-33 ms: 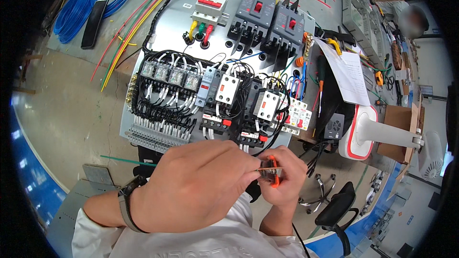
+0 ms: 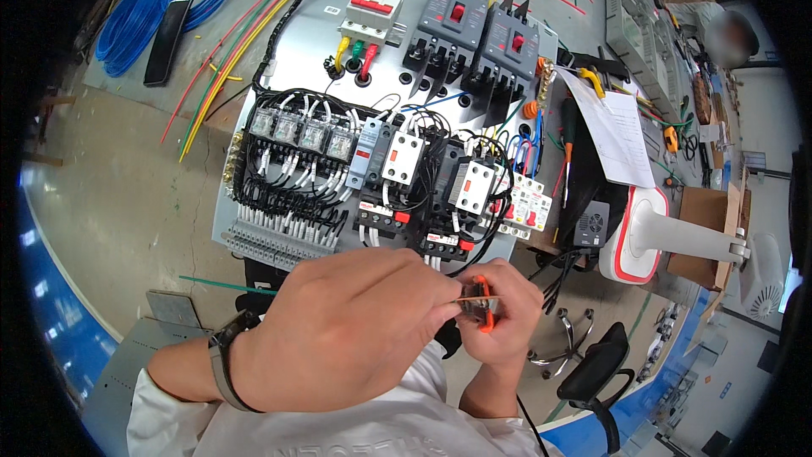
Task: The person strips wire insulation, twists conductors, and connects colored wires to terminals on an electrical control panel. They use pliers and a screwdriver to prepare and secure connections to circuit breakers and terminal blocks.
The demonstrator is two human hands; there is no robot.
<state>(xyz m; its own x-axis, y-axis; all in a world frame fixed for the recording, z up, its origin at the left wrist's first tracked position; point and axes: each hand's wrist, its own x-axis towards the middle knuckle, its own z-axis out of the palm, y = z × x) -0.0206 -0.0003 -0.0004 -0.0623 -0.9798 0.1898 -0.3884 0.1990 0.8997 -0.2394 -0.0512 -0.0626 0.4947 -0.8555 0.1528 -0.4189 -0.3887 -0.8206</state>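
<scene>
A tool (image 2: pixel 486 322) with orange handles is gripped in the right hand (image 2: pixel 512 309), whose fingers are curled around it. By the left hand (image 2: pixel 338 322), a thin wire (image 2: pixel 480 298) is pinched between closed fingertips and laid across the tool; whether it is clasped by the tool's jaws cannot be told. Both hands are held close together, in front of the near edge of a panel (image 2: pixel 296 59). A watch (image 2: pixel 222 355) is worn on the left wrist.

On the panel, terminals (image 2: pixel 279 241) are lined up along the near left edge, with clear relays (image 2: pixel 313 135) mounted beyond them. Two grey breakers (image 2: pixel 452 13) are set at the far right, and a white breaker (image 2: pixel 372 13) is fixed to their left. On the worktop (image 2: pixel 216 42), a phone (image 2: pixel 168 41) is leaned against coiled blue wire (image 2: pixel 128 31). To the panel's right, a paper (image 2: pixel 622 140) is seen beside a screwdriver (image 2: pixel 568 135).
</scene>
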